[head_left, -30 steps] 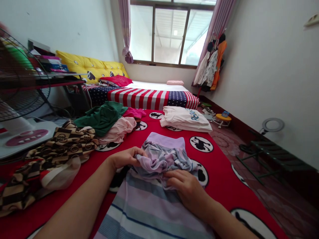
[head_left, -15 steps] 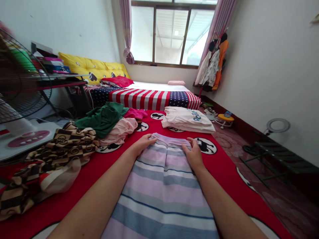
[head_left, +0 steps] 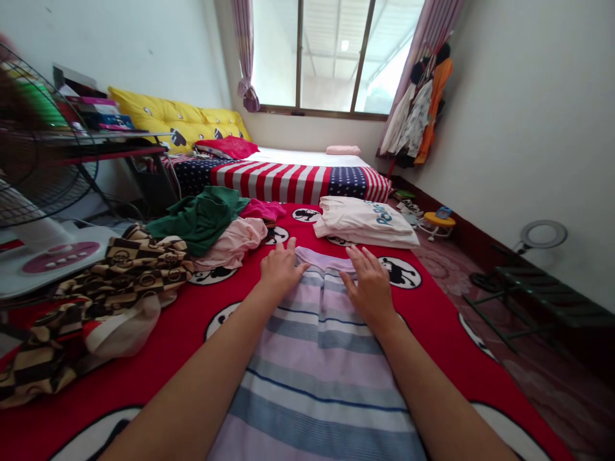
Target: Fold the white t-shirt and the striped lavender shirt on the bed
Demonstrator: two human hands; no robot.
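A lilac, grey and blue striped garment [head_left: 317, 371] lies spread flat on the red panda-print blanket [head_left: 432, 307] in front of me. My left hand [head_left: 280, 267] rests flat on its far left part, fingers stretched out. My right hand [head_left: 369, 286] lies flat on its far right part, fingers apart. Both palms press down on the cloth near its far edge. Neither hand holds anything.
A heap of unfolded clothes lies to the left: a brown checked piece [head_left: 120, 269], a green one [head_left: 202, 218], a pink one [head_left: 233, 243]. A folded white shirt [head_left: 365, 221] sits ahead right. A fan [head_left: 33, 166] stands at left, a flag-striped bed [head_left: 288, 179] behind.
A second ago both hands gripped the bunched upper part of the striped garment. They laid it out flat away from me and now rest open on it.
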